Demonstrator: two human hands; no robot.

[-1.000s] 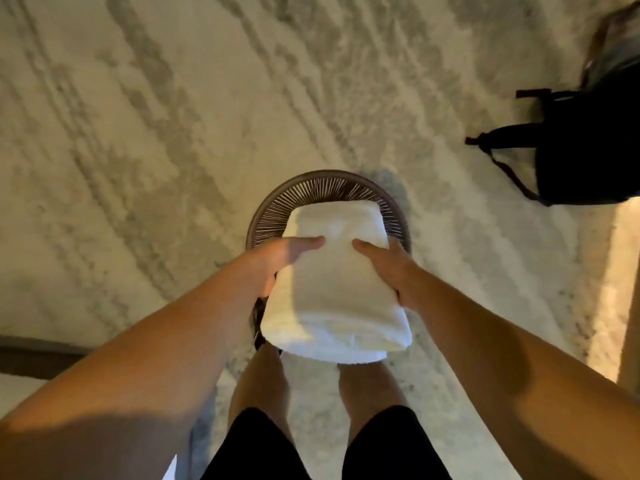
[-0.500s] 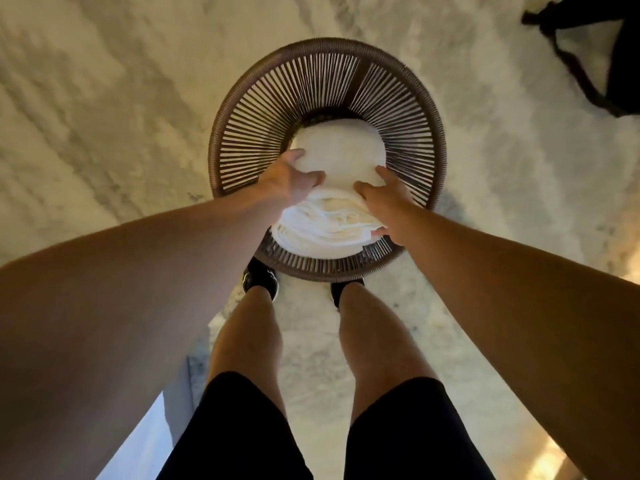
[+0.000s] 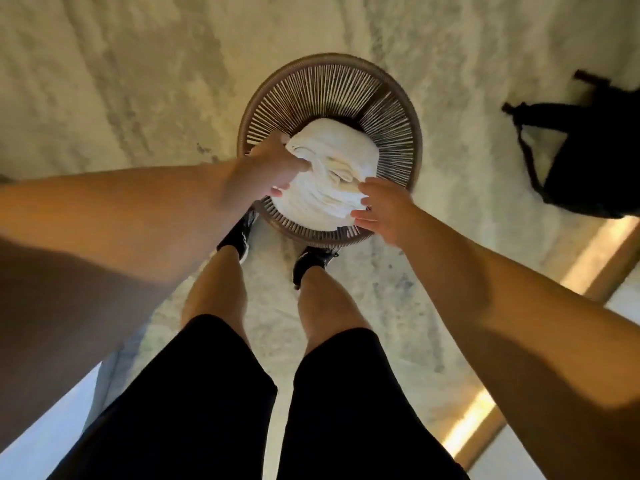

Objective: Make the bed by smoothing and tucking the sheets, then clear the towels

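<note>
Below, the white towel [image 3: 329,174] was seen bundled inside the round basket [image 3: 398,109], flanked by the left hand [image 3: 273,168] and right hand [image 3: 384,211], whose fingers [image 3: 363,213] were loosely spread at its edges.

A bedroom or hotel room is showing here: a pale, mottled beige carpet [image 3: 138,81] is covering the floor, a round brown corded laundry basket [image 3: 329,67] is holding folded white towels [image 3: 332,150], and a black strapped bag [image 3: 595,161] is lying nearby beside warm strip lighting [image 3: 595,251].
</note>
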